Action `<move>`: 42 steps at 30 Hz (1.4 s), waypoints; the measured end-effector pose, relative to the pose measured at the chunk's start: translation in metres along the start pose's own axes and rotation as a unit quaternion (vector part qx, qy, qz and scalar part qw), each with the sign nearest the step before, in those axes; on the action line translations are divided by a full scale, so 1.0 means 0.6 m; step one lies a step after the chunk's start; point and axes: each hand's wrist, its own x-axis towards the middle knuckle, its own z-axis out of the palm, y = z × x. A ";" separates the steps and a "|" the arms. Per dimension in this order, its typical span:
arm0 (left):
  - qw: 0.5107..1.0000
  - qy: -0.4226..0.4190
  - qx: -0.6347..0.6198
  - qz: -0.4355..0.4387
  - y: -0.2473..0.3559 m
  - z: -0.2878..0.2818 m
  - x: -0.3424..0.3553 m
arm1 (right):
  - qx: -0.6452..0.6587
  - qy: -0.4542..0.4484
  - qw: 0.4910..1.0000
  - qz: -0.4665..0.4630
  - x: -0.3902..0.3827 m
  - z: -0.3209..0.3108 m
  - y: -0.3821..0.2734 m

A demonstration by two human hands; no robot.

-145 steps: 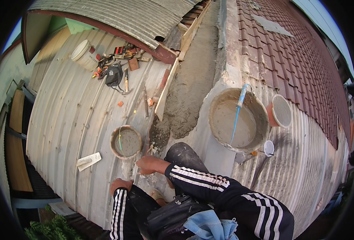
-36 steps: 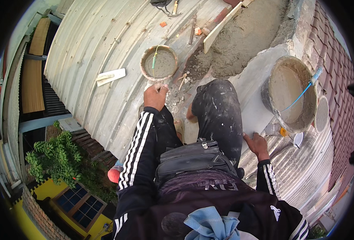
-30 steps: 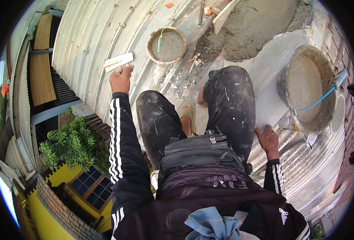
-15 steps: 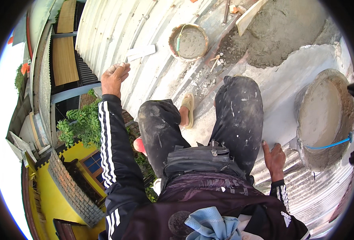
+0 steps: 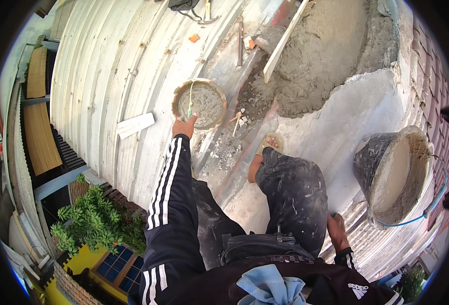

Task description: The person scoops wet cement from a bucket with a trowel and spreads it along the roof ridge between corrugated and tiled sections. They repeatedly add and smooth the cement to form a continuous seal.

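My left hand (image 5: 185, 126) reaches forward to the near rim of a round bucket (image 5: 219, 104) filled with wet grey mortar. Its fingers are closed on the green grip of the wire handle (image 5: 190, 99), which lies across the mortar. By my right knee, my right hand (image 5: 338, 229) hangs low over the corrugated sheet; the leg hides part of its fingers. To the right of that hand stands a larger dark bucket (image 5: 374, 162) with a blue handle and greyish liquid inside, tilted in the view.
Wet mortar (image 5: 321, 56) is spread at the far right, with a wooden board (image 5: 285, 40) at its edge. Rubble, a metal rod (image 5: 240, 40), a hammer (image 5: 207, 18) and a pale strip (image 5: 135, 124) lie on the corrugated roof (image 5: 148, 61). The roof drops off at the left.
My left hand has gone from empty air above the roof to the mortar bucket's handle and closed on it. My body and view have shifted forward; my right hand stays low by my knee.
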 end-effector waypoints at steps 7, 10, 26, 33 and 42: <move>0.951 -0.130 -0.280 -0.023 0.002 0.023 0.034 | 0.216 -0.020 0.976 0.026 -0.004 0.017 -0.038; 0.930 -0.140 -0.329 -0.089 -0.003 -0.011 0.044 | 0.157 0.027 0.984 0.076 -0.003 0.021 -0.051; 0.899 -0.261 -0.306 -0.172 0.219 -0.151 -0.009 | 0.145 0.076 0.972 0.170 0.017 0.059 0.000; 0.844 -0.393 -0.356 -0.078 0.525 -0.317 -0.221 | 0.129 0.076 0.962 0.230 0.009 0.053 -0.021; 0.745 -0.569 -0.327 0.116 0.912 -0.313 -0.475 | 0.133 0.103 0.951 0.260 -0.006 0.052 -0.039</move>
